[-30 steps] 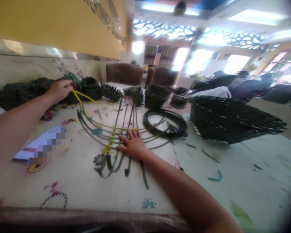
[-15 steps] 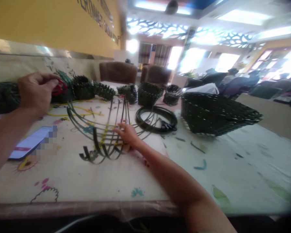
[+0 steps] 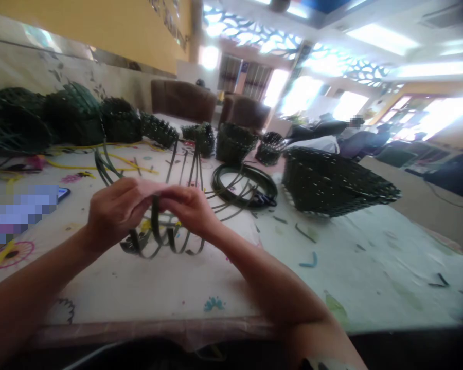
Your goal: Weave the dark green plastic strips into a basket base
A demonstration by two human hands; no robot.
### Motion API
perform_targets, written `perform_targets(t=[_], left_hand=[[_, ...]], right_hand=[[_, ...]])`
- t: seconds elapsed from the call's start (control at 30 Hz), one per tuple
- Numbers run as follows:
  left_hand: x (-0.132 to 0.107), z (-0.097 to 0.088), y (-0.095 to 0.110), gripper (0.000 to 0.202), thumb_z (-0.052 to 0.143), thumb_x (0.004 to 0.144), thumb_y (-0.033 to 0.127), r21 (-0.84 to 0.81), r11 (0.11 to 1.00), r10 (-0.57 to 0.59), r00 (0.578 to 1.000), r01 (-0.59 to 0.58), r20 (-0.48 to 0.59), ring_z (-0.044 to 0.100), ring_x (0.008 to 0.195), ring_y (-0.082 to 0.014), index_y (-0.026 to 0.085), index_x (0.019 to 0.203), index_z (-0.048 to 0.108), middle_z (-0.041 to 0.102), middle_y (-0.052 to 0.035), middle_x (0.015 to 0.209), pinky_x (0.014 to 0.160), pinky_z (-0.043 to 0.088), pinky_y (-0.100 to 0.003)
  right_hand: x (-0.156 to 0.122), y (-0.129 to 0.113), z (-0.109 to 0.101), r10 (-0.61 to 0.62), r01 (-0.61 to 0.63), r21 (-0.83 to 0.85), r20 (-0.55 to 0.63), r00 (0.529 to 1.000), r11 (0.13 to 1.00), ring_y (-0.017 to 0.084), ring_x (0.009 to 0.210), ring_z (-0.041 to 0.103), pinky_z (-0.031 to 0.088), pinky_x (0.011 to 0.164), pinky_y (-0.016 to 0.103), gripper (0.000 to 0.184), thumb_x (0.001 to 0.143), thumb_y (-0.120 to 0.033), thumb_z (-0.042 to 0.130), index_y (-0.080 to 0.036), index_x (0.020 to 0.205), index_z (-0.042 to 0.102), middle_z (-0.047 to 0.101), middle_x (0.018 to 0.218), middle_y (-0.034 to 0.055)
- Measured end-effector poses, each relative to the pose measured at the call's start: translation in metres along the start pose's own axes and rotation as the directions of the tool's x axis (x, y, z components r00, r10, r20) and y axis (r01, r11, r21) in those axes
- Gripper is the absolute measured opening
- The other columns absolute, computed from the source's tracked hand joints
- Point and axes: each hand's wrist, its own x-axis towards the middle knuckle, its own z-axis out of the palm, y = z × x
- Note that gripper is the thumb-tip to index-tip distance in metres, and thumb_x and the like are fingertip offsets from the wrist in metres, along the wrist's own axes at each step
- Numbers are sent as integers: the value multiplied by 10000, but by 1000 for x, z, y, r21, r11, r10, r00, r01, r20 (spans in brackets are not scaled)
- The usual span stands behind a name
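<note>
My left hand (image 3: 118, 208) and my right hand (image 3: 189, 203) meet above the table, thumbs and fingertips pinched together. Between them a dark green flat strip (image 3: 155, 221) comes out from under the fingers and curls down. It belongs to a loose, crossed frame of green strips (image 3: 183, 241), whose ends curl up at the near side and fan out behind my hands. Yellow bits (image 3: 145, 225) show at the crossings. My fingers hide the middle of the frame and the exact grip.
Behind the frame lies a coil of green strip (image 3: 244, 186). A large woven basket (image 3: 337, 180) lies to the right, and several smaller ones, one a round basket (image 3: 235, 144), line the back. A phone (image 3: 64, 193) is at left. Offcuts (image 3: 304, 232) scatter the tablecloth (image 3: 270, 277).
My left hand has come down and right from the back left to join the right hand at the frame. The red-handled thing it held is no longer seen. The view has shifted slightly.
</note>
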Motion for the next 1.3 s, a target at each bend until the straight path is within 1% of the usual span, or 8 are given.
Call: perform_targets(t=[0.13,0.3,0.47,0.67,0.8,0.93,1.13,1.3], left_hand=[[-12,6,0,177,690,1026,148,-67,988,-138,990,140,23,765,964,-178,251,1166,723,786,-27,1090,886,611,-305],[-20,14,-11,138,585,1076,305,-123,934,-317,935,337,159,727,836,-175,226,1022,684,762,-17,933,771,563,-296],[-36,29,-28,303,550,1046,439,-136,780,-514,751,610,415,724,806,-230,224,1230,657,769,-42,943,760,568,-347],[-68,52,-45,258,543,997,330,-176,881,-235,729,440,642,683,1048,-271,217,1033,772,737,-106,1074,967,541,-385],[-77,61,-41,207,690,917,387,-137,895,-200,656,425,728,666,973,-276,209,996,759,718,-103,1025,889,528,-369],[-75,64,-34,129,625,930,287,-151,910,-156,656,386,738,653,929,-266,202,958,718,708,-89,951,853,507,-367],[-73,61,-28,317,573,879,143,-228,909,-94,705,349,703,646,976,-235,200,1139,745,722,-59,1056,903,508,-352],[-70,55,-30,354,639,784,160,-242,894,-77,662,376,746,630,950,-237,190,1120,750,700,-59,1056,890,510,-364]], right_hand=[[0,9,-3,-42,40,-82,-23,999,996,135,849,651,522,846,279,136,967,-274,727,-170,881,710,708,866,7],[3,12,-20,28,-23,-40,136,990,999,112,681,544,450,695,249,227,1003,-313,620,-194,812,596,568,717,-43],[6,15,-34,92,-95,-433,-28,995,896,107,652,448,337,660,253,299,950,-200,620,-197,670,514,476,641,-55],[11,20,-40,196,-285,-610,-211,958,739,144,758,604,420,743,247,182,907,-97,571,-156,827,723,681,761,4],[8,8,-32,265,-325,-817,-220,939,476,214,880,700,462,771,284,224,958,-144,541,-145,957,765,783,945,105],[5,-6,-23,332,-304,-915,-210,920,264,280,997,745,504,785,317,290,1020,-211,497,-164,1169,741,793,1105,178],[3,-7,-21,378,-258,-950,-176,909,178,308,1030,777,555,821,346,306,1050,-226,486,-158,1259,699,797,1119,205],[1,-1,-19,342,-204,-969,-146,928,142,299,1036,790,566,834,342,368,1045,-192,523,-136,1389,641,806,1094,210]])
